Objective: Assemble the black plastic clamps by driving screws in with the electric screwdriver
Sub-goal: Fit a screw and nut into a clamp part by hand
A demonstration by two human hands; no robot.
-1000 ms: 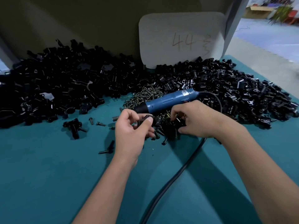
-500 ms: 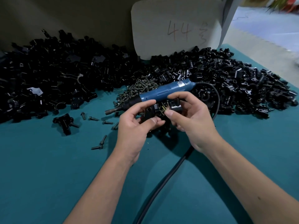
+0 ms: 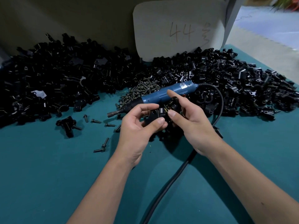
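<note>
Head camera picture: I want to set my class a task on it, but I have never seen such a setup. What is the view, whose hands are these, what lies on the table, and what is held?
There is no machine here: a person wears a camera on the head, so you look forward and down at their own two bare hands. The left hand pinches a black clamp piece. The right hand holds another small black part close beside it, as if fitting the two together. On the teal table lie big heaps of black clamp parts, a pile of screws and some loose screws. The blue screwdriver lies behind the hands, unheld, its black cord running toward the viewer.
</note>
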